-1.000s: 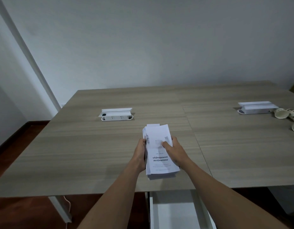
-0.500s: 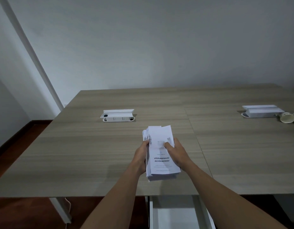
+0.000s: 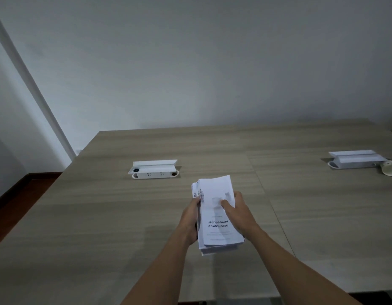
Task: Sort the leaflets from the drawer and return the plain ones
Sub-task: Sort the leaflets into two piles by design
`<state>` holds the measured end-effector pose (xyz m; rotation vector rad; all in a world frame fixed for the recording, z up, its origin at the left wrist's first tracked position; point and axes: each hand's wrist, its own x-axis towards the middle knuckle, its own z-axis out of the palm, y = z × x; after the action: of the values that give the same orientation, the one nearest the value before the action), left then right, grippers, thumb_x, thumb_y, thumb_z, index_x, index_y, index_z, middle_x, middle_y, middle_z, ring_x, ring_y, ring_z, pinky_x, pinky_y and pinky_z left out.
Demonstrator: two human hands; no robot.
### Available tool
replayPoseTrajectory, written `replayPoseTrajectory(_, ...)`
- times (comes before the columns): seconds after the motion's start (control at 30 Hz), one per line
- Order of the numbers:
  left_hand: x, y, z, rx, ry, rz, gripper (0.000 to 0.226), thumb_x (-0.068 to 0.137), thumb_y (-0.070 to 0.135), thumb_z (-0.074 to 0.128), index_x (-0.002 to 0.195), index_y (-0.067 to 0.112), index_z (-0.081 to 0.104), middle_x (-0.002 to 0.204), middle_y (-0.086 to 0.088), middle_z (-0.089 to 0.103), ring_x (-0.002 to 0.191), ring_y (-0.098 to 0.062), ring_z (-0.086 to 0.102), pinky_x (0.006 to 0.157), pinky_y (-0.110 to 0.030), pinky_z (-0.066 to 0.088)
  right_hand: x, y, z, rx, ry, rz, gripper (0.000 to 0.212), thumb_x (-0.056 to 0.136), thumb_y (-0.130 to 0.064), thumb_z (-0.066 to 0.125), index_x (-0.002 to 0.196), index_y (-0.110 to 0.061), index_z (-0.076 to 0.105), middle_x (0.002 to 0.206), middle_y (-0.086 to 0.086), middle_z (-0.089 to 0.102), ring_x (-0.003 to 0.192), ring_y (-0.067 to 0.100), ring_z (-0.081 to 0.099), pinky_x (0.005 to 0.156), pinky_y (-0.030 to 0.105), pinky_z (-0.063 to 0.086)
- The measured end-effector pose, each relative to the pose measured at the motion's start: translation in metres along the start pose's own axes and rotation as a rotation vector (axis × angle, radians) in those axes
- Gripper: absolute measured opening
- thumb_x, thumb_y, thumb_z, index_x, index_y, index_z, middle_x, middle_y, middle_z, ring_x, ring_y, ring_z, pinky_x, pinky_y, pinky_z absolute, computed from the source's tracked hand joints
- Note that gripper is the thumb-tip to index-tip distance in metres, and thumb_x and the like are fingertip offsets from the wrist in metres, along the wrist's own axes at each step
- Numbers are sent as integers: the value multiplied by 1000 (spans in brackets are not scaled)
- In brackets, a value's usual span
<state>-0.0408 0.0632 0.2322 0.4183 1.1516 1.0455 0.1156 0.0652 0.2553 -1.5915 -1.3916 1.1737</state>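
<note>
A thick stack of white leaflets (image 3: 217, 230) is held just above the wooden table (image 3: 102, 216), near its front edge. The top leaflet carries dark printed text. My left hand (image 3: 190, 221) grips the stack's left side from below. My right hand (image 3: 239, 214) holds the right side, thumb pressed on the top leaflet. The drawer is out of view below the table edge.
A white power strip box (image 3: 154, 170) with its lid raised sits on the table behind the stack. A second one (image 3: 355, 160) lies at the far right, with a pale paper cup (image 3: 389, 170) on its side beside it. A wall stands behind the table.
The view has tilted upward, so the open drawer below the table edge has left the frame. Both hands still hold the stack in about the same place over the table.
</note>
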Motion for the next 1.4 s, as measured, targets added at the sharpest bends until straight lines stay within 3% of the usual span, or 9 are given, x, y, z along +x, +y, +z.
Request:
replayPoseTrajectory(0.17, 8, 3, -3, -18, 1, 4, 44, 102, 38, 50, 128, 8, 69, 118, -20, 76, 114, -42, 71, 99, -56, 56, 8, -5, 10, 29, -6, 17, 24, 96, -36, 53, 117, -27, 45, 99, -13, 65, 86, 5, 64, 60, 24, 45)
replayPoseTrajectory(0.43, 8, 6, -11, -19, 32, 23, 44, 106, 39, 47, 129, 8, 68, 116, -19, 78, 111, -40, 73, 87, -47, 62, 10, -8, 17, 41, -37, -11, 28, 96, -31, 55, 120, -29, 40, 104, -9, 66, 91, 9, 66, 65, 26, 48)
replayPoseTrajectory(0.6, 7, 13, -14, 9, 73, 40, 41, 107, 37, 47, 128, 8, 67, 117, -19, 77, 111, -40, 72, 92, -50, 60, 11, -12, 20, 59, -54, -24, 29, 98, -30, 55, 121, -29, 38, 108, -4, 67, 95, 17, 68, 70, 31, 52)
replayPoseTrajectory(0.77, 10, 16, -20, 39, 111, 50, 40, 108, 37, 46, 122, 7, 68, 97, -12, 82, 88, -30, 79, 74, -40, 64, 14, -11, 26, 48, -44, -27, 30, 98, -30, 54, 123, -28, 36, 110, -2, 66, 98, 21, 68, 78, 36, 53)
replayPoseTrajectory(0.93, 16, 17, -26, 48, 157, 64, 42, 108, 36, 45, 128, 6, 66, 118, -18, 76, 109, -37, 72, 102, -55, 55, 21, -9, 26, 54, -16, 3, 31, 98, -23, 54, 124, -22, 36, 109, 1, 65, 101, 26, 67, 88, 45, 54)
replayPoseTrajectory(1.17, 28, 24, -43, 56, 216, 73, 40, 108, 34, 46, 128, 4, 64, 116, -18, 75, 105, -37, 72, 92, -50, 59, 35, -2, 31, 88, -14, 39, 32, 96, -19, 55, 122, -20, 36, 103, -1, 65, 102, 28, 66, 92, 47, 54)
replayPoseTrajectory(1.3, 41, 34, -62, 46, 271, 76, 42, 108, 34, 48, 132, 2, 61, 124, -23, 71, 113, -40, 70, 101, -59, 54, 51, 4, 34, 121, -11, 44, 31, 97, -19, 56, 120, -21, 35, 102, -2, 64, 98, 25, 65, 90, 44, 54)
replayPoseTrajectory(1.4, 53, 40, -76, 37, 294, 61, 45, 107, 35, 49, 136, 2, 59, 128, -25, 69, 115, -42, 69, 101, -62, 53, 67, 6, 37, 158, -36, 49, 31, 98, -19, 57, 120, -22, 35, 106, -1, 63, 92, 16, 64, 77, 34, 54)
